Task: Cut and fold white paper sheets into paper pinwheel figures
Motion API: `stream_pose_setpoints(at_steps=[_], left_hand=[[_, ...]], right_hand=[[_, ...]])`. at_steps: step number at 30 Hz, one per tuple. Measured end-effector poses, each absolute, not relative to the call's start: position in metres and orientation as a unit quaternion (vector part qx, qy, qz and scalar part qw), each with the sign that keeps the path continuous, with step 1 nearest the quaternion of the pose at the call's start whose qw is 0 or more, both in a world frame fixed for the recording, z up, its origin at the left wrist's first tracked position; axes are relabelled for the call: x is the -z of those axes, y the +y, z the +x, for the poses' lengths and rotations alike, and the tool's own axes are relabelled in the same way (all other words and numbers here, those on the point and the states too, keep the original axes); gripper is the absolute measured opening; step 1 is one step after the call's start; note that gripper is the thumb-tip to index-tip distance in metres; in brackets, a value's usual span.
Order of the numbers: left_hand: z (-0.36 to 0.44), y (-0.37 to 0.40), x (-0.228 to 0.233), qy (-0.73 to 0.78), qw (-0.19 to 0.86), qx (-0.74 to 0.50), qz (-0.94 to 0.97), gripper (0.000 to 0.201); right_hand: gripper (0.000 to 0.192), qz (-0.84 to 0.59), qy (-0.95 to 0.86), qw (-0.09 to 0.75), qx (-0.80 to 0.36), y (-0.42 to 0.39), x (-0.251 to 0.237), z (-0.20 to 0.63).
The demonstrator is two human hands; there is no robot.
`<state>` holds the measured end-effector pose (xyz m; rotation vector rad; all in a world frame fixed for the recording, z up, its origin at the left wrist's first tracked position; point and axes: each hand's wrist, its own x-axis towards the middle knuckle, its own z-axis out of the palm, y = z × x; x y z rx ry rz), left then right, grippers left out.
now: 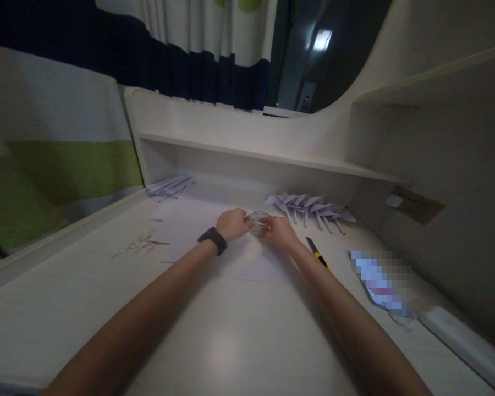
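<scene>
Both hands meet over the far middle of the desk at what looks like a roll of clear tape [259, 229]. My left hand [232, 224], with a dark band on its wrist, pinches the roll's left side. My right hand [279, 232] has its fingers closed on the right side of the same roll. The fingertips partly cover it. Below the hands a pale sheet of paper [251, 268] lies flat. A yellow and black utility knife [319, 256] rests beside my right forearm, its blade pointing away.
Folded paper pinwheels [311, 208] on paper sticks lie at the back right. Rolled paper sticks [171, 187] sit at the back left, near white sheets [185, 220]. Several thin sticks [138, 245] lie left. A phone [375, 280] and a long white object [462, 341] are at right.
</scene>
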<state>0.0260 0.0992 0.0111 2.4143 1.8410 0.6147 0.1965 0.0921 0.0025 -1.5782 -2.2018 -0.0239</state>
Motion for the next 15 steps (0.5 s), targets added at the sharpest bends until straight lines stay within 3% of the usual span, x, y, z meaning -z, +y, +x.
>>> stream_pose_setpoints(at_steps=[6, 15], left_hand=[[0.035, 0.102, -0.005, 0.578, 0.07, -0.23, 0.779, 0.032], [0.039, 0.103, 0.0, 0.56, 0.009, -0.24, 0.793, 0.031]], right_hand=[[0.036, -0.563, -0.798, 0.214, 0.009, 0.089, 0.005, 0.199], [0.035, -0.56, -0.797, 0.225, -0.005, 0.091, 0.005, 0.201]])
